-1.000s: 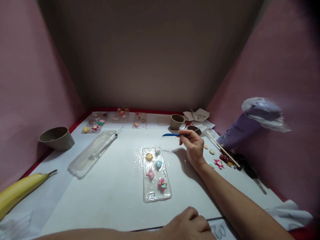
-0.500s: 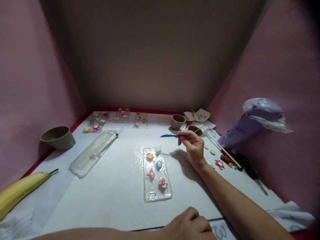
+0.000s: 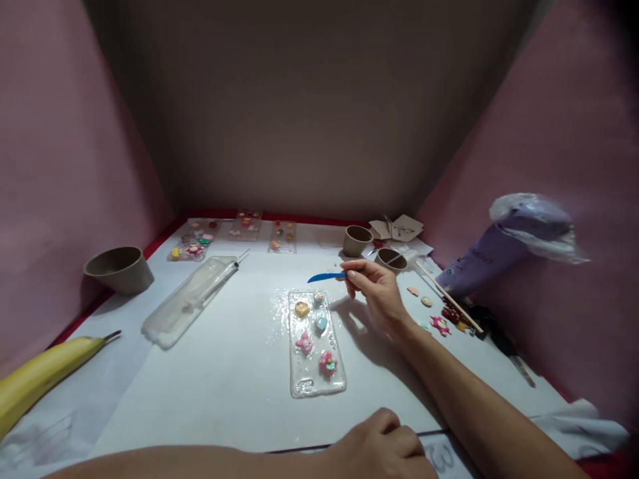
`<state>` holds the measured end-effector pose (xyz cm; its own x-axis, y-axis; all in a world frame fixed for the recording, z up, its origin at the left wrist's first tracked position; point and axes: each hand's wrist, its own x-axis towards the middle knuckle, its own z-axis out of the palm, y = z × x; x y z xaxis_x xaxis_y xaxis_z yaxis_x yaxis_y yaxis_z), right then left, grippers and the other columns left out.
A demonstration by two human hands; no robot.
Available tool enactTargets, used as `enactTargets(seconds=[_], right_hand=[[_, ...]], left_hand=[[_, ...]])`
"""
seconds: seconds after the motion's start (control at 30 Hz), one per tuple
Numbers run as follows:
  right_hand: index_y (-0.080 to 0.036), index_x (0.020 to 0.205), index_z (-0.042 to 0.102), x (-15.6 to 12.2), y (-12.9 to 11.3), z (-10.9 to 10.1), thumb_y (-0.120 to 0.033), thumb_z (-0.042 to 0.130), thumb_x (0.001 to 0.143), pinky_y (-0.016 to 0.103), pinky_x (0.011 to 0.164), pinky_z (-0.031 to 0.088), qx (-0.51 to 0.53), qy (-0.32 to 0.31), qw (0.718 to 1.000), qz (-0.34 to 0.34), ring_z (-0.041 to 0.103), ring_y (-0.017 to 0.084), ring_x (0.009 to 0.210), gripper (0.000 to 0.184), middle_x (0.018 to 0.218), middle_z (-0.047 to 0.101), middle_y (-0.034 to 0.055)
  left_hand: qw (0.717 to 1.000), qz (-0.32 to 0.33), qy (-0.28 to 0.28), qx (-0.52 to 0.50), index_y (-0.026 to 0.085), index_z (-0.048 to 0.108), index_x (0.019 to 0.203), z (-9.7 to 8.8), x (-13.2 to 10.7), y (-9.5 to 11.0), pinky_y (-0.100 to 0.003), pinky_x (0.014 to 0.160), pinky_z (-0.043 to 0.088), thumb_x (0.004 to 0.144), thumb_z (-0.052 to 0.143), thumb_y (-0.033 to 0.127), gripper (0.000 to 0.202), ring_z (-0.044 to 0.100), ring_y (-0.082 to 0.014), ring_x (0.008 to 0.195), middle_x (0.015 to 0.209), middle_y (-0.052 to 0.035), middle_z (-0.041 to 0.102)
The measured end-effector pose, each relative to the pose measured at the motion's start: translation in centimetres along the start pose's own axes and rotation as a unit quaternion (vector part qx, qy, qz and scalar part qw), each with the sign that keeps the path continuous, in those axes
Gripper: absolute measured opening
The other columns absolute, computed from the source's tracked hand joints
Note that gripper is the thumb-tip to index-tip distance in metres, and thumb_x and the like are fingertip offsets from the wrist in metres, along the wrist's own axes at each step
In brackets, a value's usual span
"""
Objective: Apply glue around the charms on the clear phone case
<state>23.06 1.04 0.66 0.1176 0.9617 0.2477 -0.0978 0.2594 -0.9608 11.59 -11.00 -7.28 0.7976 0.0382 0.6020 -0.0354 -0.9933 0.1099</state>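
A clear phone case [image 3: 315,346] lies flat on the white sheet in the middle, with several small coloured charms stuck in glossy gel on it. Just beyond its far end, my right hand [image 3: 375,293] pinches a thin blue tool [image 3: 325,277] whose tip points left. My left hand [image 3: 380,447] rests at the near edge of the sheet, its fingers curled under with nothing visible in them.
A second clear case with a syringe [image 3: 192,299] lies to the left. Brown paper cups [image 3: 120,269] [image 3: 357,240] stand left and at the back. More decorated cases [image 3: 191,243] line the far edge. A yellow piping bag [image 3: 40,372] and a purple one [image 3: 504,243] flank the sheet; loose charms [image 3: 439,324] and a wooden stick [image 3: 446,297] lie right.
My right hand has moved left and slightly nearer with the blue tool, toward the far end of the middle case. My left hand has stayed put.
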Motion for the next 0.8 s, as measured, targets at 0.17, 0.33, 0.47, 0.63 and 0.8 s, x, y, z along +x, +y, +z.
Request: enactTargets(seconds=[0.17, 0.33, 0.47, 0.63, 0.8], right_hand=[[-0.016, 0.082, 0.068, 0.4, -1.8, -0.5, -0.025, 0.077, 0.062, 0.025, 0.051, 0.040, 0.029, 0.028, 0.997, 0.068, 0.051, 0.009, 0.053, 0.024, 0.063, 0.064, 0.0002], [-0.014, 0.083, 0.068, -0.1, -2.4, 0.2, -0.025, 0.075, 0.064, 0.025, 0.050, 0.040, -0.018, -0.006, 0.997, 0.068, 0.051, 0.009, 0.053, 0.024, 0.066, 0.067, 0.0029], [-0.013, 0.082, 0.068, -0.6, -2.6, 1.5, -0.027, 0.073, 0.065, 0.024, 0.045, 0.040, -0.073, -0.037, 0.994, 0.077, 0.050, 0.009, 0.050, 0.023, 0.066, 0.069, 0.0050], [-0.014, 0.079, 0.068, 0.1, -3.1, 2.0, -0.030, 0.074, 0.064, 0.024, 0.042, 0.042, -0.094, -0.044, 0.992, 0.068, 0.053, 0.010, 0.052, 0.023, 0.066, 0.069, 0.0056], [-0.015, 0.078, 0.068, 0.5, -2.9, 2.3, -0.033, 0.075, 0.064, 0.023, 0.042, 0.043, -0.095, -0.059, 0.991, 0.075, 0.055, 0.011, 0.052, 0.024, 0.066, 0.070, 0.0060]], left_hand=[[1.000, 0.004, -0.002, -0.008, 0.015, 0.048, 0.072, 0.1, -0.2, 0.2, -0.027, 0.068, 0.036, 0.094, 0.058, 0.027, 0.027, 0.048, -0.0099, 0.066, 0.066, 0.0042, 0.054], [1.000, 0.007, 0.006, -0.003, 0.015, 0.049, 0.071, -0.2, 0.0, 0.2, -0.028, 0.069, 0.036, 0.094, 0.057, 0.032, 0.030, 0.048, -0.0104, 0.067, 0.066, 0.0038, 0.054], [1.000, 0.004, -0.010, -0.008, 0.015, 0.050, 0.070, -1.1, 0.4, 0.2, -0.028, 0.070, 0.036, 0.096, 0.054, 0.030, 0.031, 0.048, -0.0106, 0.066, 0.064, 0.0039, 0.054], [1.000, 0.016, 0.006, 0.004, 0.016, 0.053, 0.071, -1.0, 0.0, 0.4, -0.029, 0.069, 0.035, 0.097, 0.051, 0.033, 0.031, 0.045, -0.0117, 0.067, 0.066, 0.0037, 0.052], [1.000, 0.020, 0.002, 0.010, 0.019, 0.056, 0.077, -0.2, -0.5, 0.5, -0.031, 0.072, 0.034, 0.094, 0.056, 0.034, 0.023, 0.044, -0.0134, 0.073, 0.073, 0.0026, 0.053]])
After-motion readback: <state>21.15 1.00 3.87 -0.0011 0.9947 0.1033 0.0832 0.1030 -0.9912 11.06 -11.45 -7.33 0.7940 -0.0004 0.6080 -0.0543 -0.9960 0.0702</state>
